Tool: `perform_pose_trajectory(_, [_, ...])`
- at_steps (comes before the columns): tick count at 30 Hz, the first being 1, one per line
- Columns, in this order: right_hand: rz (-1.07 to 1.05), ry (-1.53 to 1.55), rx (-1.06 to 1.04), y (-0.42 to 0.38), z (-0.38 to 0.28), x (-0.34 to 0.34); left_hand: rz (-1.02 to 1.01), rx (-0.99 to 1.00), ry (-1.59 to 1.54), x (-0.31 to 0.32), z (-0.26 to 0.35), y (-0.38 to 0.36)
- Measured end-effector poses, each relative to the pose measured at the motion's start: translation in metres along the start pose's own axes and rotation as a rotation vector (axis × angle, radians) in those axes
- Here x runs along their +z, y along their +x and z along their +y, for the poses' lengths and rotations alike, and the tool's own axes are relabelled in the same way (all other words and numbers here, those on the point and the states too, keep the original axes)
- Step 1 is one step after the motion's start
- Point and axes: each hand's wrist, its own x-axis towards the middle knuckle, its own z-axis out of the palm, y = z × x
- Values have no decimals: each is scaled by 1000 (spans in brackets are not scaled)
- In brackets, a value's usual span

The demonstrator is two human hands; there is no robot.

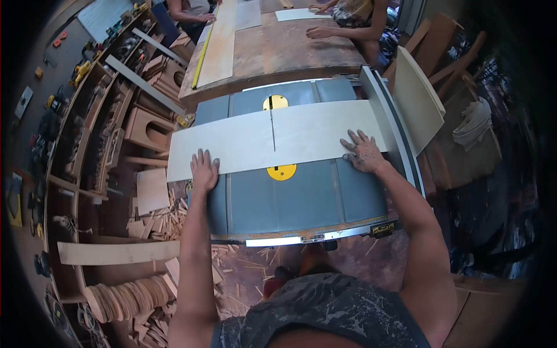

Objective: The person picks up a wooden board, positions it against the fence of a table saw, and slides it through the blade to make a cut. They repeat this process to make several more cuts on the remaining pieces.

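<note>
A pale, thin wooden panel (232,136) lies flat across the grey table saw (307,197), its right end by the long metal fence (395,122). From its far edge, a narrow dark slit runs to about the middle of the panel. Yellow throat plate (282,172) shows on both sides of the panel. My left hand (203,171) rests on the near left part of the panel, fingers stretched forward. On the right, my right hand (364,152) lies spread on the panel close to the fence. The saw blade cannot be made out clearly.
Beyond the saw stands a wooden worktable (290,49) with a yellow measuring stick (204,55), boards and two people at it. Shelves (87,136) of tools and wood pieces line the left. Offcuts (165,223) litter the floor. An upright board (419,101) leans right of the fence.
</note>
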Motion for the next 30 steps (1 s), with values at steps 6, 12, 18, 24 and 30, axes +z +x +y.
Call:
perform_pose_trajectory(6, [63, 7, 22, -19, -16, 24, -98, 0, 148, -14, 3, -6])
perform_pose_trajectory(12, [71, 14, 32, -39, -15, 24, -136, -56, 117, -22, 11, -41])
perform_pose_trajectory(18, [45, 10, 35, -34, -16, 11, -230, -102, 106, -31, 19, -44])
perform_pose_trajectory(24, [51, 33, 34, -29, -12, 19, -224, -103, 106, -25, 14, -32])
perform_pose_trajectory(30, [-1, -48, 40, -24, -11, 10, -230, -76, 120, -17, 9, -22])
